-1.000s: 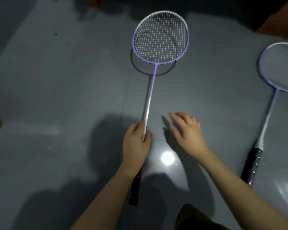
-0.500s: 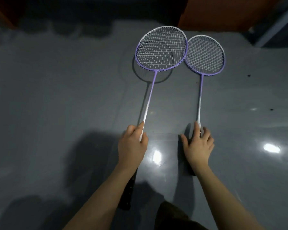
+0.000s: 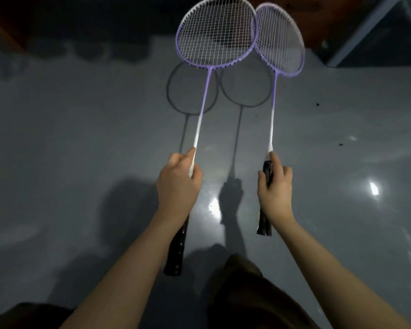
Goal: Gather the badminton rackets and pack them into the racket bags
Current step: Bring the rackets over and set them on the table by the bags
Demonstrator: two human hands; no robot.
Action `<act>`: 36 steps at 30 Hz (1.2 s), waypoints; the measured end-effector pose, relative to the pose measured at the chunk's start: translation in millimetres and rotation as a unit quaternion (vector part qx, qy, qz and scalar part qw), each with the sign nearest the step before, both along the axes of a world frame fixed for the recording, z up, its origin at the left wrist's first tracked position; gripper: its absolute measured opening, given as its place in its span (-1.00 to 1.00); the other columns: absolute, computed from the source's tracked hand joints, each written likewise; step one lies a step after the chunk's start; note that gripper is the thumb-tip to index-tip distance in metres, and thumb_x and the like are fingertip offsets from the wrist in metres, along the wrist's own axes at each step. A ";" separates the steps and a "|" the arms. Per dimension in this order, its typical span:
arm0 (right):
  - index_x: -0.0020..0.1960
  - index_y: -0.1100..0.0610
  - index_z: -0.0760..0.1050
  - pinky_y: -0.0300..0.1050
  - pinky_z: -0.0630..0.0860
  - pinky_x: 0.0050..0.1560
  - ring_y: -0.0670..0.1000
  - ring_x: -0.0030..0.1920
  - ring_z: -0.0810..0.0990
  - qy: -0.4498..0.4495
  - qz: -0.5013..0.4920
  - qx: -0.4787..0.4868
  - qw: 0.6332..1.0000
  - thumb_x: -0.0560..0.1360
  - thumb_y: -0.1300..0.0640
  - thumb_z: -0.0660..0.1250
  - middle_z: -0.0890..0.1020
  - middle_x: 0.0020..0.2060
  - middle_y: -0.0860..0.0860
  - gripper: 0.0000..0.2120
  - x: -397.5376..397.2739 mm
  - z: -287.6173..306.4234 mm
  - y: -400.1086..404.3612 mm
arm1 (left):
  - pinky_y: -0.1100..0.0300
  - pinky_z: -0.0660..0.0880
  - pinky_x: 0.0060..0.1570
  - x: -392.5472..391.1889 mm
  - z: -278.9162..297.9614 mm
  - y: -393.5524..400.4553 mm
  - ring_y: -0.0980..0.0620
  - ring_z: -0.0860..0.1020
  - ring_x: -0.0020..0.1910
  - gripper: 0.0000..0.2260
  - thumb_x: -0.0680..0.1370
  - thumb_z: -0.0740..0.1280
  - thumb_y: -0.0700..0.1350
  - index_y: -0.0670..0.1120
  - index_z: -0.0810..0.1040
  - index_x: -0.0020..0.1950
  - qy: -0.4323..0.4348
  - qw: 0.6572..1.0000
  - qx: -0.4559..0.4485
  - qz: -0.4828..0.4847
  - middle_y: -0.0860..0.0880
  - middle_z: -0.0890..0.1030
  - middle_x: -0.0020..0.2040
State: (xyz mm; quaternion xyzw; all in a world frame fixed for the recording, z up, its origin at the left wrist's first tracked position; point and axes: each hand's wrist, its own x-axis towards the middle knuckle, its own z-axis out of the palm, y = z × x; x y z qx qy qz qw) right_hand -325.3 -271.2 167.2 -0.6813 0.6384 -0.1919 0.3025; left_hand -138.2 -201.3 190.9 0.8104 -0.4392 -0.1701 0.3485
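Note:
Two purple and white badminton rackets with black grips are held up off the grey floor. My left hand point(image 3: 178, 184) is closed around the top of the grip of the left racket point(image 3: 215, 32). My right hand point(image 3: 274, 188) grips the handle of the right racket point(image 3: 281, 39). The two racket heads point away from me and overlap slightly at their rims. Both cast ring-shaped shadows on the floor beneath. No racket bag is in view.
The glossy grey floor point(image 3: 81, 138) spreads all around, with bright light reflections at the right. A brown wooden piece point(image 3: 318, 24) and a pale metal bar point(image 3: 356, 32) stand at the far right. My knees show at the bottom edge.
My right hand reached to the second racket lying on the floor and closed on its handle. Both rackets have risen off the floor, their heads now higher and closer to me.

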 end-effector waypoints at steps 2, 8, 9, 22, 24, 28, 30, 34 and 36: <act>0.48 0.13 0.16 -0.43 0.25 -0.06 -0.06 -0.17 0.37 -0.018 -0.008 -0.006 1.000 0.57 0.23 0.22 0.28 0.02 0.05 -0.48 6.8 53.8 6.3 | 0.02 0.48 -0.24 -1.9 53.4 3.6 -0.20 0.51 -0.31 -0.63 0.41 0.23 -0.16 -0.11 0.56 0.20 -0.014 1.000 0.007 0.009 -0.17 0.53 -0.15; 0.48 0.07 0.17 -0.60 0.29 -0.12 -0.25 -0.16 0.40 -0.060 -0.023 -0.003 0.998 0.56 0.20 0.23 0.33 0.01 0.03 -0.48 14.3 236.9 44.4 | 0.10 0.43 -0.20 -10.2 229.9 22.3 -0.14 0.50 -0.31 -0.66 0.42 0.27 -0.19 -0.14 0.56 0.19 -0.002 0.999 -0.046 0.012 -0.14 0.52 -0.16; 0.48 0.06 0.17 -0.60 0.29 -0.12 -0.25 -0.15 0.41 -0.064 -0.026 -0.002 0.998 0.56 0.19 0.23 0.34 0.00 0.02 -0.47 14.0 270.3 51.4 | 0.08 0.44 -0.20 -10.8 262.4 25.7 -0.13 0.50 -0.30 -0.66 0.43 0.26 -0.17 -0.13 0.55 0.20 0.002 0.998 -0.055 0.009 -0.13 0.51 -0.16; 0.46 0.08 0.22 -0.54 0.34 -0.13 -0.19 -0.09 0.41 -0.134 0.026 -0.088 0.987 0.55 0.20 0.24 0.37 -0.01 0.05 -0.50 -1.9 619.7 29.0 | 0.02 0.52 -0.22 -25.1 609.6 6.3 -0.05 0.50 -0.29 -0.68 0.46 0.29 -0.19 -0.15 0.55 0.21 -0.013 0.989 -0.146 -0.006 -0.08 0.51 -0.15; 0.45 0.08 0.23 -0.55 0.33 -0.12 -0.22 -0.09 0.41 -0.142 0.042 -0.114 0.982 0.54 0.21 0.25 0.38 -0.01 0.05 -0.50 2.5 646.2 9.0 | -0.02 0.53 -0.21 -23.7 638.2 -10.7 -0.03 0.50 -0.27 -0.68 0.47 0.29 -0.17 -0.12 0.54 0.22 -0.025 0.986 -0.164 0.002 -0.06 0.51 -0.14; 0.46 0.07 0.22 -0.50 0.34 -0.12 -0.32 -0.12 0.40 -0.161 0.079 -0.155 0.971 0.54 0.20 0.25 0.38 0.01 0.02 -0.50 22.6 683.3 -34.2 | 0.02 0.53 -0.22 -8.9 677.5 -42.8 -0.03 0.52 -0.26 -0.66 0.45 0.29 -0.17 -0.13 0.54 0.22 -0.073 0.977 -0.200 0.008 -0.07 0.53 -0.12; 0.46 0.05 0.22 -0.37 0.35 -0.15 -0.23 -0.14 0.42 -0.159 0.098 -0.166 0.968 0.55 0.18 0.25 0.38 0.02 0.01 -0.50 36.8 695.4 -57.2 | 0.06 0.52 -0.22 6.6 689.6 -59.0 -0.02 0.53 -0.25 -0.67 0.44 0.30 -0.18 -0.15 0.56 0.20 -0.089 0.973 -0.211 0.019 -0.08 0.54 -0.12; 0.46 0.01 0.19 -0.22 0.40 -0.13 -0.12 -0.20 0.45 -0.147 0.123 -0.155 0.969 0.57 0.14 0.22 0.37 0.04 -0.03 -0.51 74.7 708.5 -105.4 | 0.16 0.48 -0.22 48.1 704.2 -97.3 0.00 0.54 -0.22 -0.68 0.44 0.31 -0.19 -0.16 0.56 0.19 -0.121 0.967 -0.218 0.049 -0.08 0.55 -0.12; 0.46 0.02 0.19 -0.22 0.39 -0.12 -0.10 -0.21 0.44 -0.143 0.128 -0.154 0.969 0.57 0.13 0.21 0.36 0.06 -0.03 -0.51 99.2 711.0 -131.8 | 0.16 0.45 -0.20 72.5 706.4 -120.7 -0.02 0.55 -0.18 -0.69 0.46 0.34 -0.22 -0.16 0.55 0.21 -0.127 0.968 -0.209 0.063 -0.08 0.55 -0.10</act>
